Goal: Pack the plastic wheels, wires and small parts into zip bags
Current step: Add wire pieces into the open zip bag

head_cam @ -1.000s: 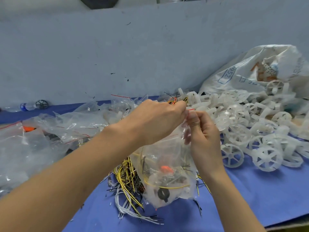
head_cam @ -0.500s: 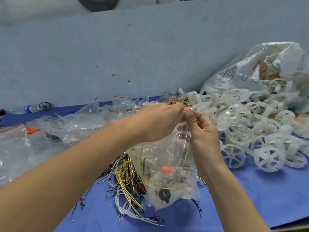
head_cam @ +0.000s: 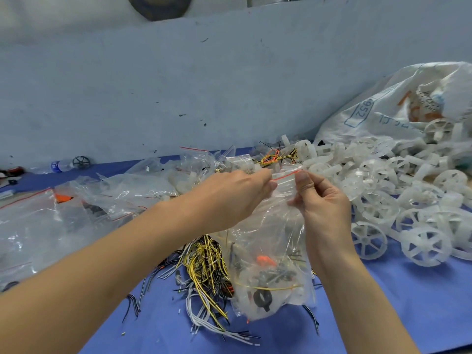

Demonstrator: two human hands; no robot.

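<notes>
Left hand (head_cam: 237,192): pinches the red-striped top edge of the zip bag (head_cam: 270,254) at its left end.
Right hand (head_cam: 323,200): thumb and fingers pinch the same edge at its right end.
Bag: hangs between the 2 hands over the blue table (head_cam: 383,307), holding 1 orange piece, black parts and a yellow wire.
Done: this bag looks filled and is probably being sealed; other bags (head_cam: 46,221) lie at left.
Left to do: the heap of white wheels (head_cam: 383,200) and the loose wires (head_cam: 204,264) are unpacked.

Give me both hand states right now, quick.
Left hand: closed, pinching the red zip strip of the zip bag.
Right hand: closed, pinching the same strip at its other end, thumb in front.
</notes>
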